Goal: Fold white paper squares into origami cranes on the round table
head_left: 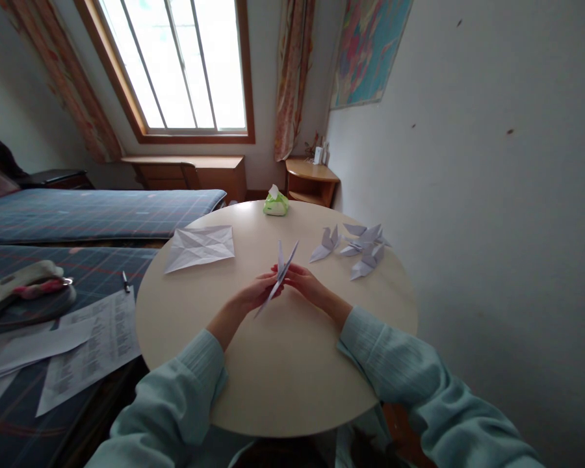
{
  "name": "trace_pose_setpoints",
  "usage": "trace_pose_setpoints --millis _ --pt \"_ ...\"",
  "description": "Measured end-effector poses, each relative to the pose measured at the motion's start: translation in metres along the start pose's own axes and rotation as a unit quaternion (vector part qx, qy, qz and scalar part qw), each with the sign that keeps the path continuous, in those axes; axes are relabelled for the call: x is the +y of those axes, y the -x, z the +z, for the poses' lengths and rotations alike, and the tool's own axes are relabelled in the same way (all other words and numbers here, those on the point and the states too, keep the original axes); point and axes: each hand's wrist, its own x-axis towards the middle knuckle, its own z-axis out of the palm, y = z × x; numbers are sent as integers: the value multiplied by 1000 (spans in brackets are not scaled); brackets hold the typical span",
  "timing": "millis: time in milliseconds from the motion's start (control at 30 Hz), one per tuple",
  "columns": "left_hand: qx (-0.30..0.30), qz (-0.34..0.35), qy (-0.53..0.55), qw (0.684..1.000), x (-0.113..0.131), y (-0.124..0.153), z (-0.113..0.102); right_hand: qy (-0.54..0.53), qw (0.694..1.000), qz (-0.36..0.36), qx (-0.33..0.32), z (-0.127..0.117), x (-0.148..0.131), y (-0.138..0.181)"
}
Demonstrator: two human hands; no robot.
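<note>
Both hands meet over the middle of a round beige table [283, 370]. My left hand [256, 294] and my right hand [302, 281] pinch a narrow folded piece of white paper [279, 273] between them, held upright with two pointed tips upward. A creased, unfolded white sheet [199, 247] lies flat on the table to the left of my hands. Several finished folded paper birds [358, 247] sit to the right, near the table's far right edge.
A green tissue pack [275, 203] stands at the table's far edge. A bed with a plaid cover [92, 214] lies on the left, with printed sheets [92, 344], a pen [125, 281] and a soft toy [24, 279]. The wall is close on the right.
</note>
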Motion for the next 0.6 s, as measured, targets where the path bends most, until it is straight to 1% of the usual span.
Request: trace_pose_setpoints --millis 67,133,167,233,300,333,467,600 --pt "1 -16 -18 1000 -2 0 1 -1 1000 2 -15 0 0 1" --pt "8 -15 -59 998 -3 0 3 -1 1000 -3 -2 -1 -1 1" --pt "19 -3 -84 996 -3 -1 4 -4 1000 -7 15 -2 -1 1" --pt "61 42 -121 990 0 -1 5 -6 998 -17 54 -5 -2 -1" --pt "101 95 -134 981 4 -1 5 3 996 -21 83 -7 -3 -2" --pt "109 113 -134 979 7 0 5 14 996 -19 89 -8 -3 -2" --pt "96 137 -155 974 10 0 5 66 993 -18 101 -8 -2 -3" --pt "117 162 -154 968 4 -7 0 96 990 -25 103 -7 2 -4"
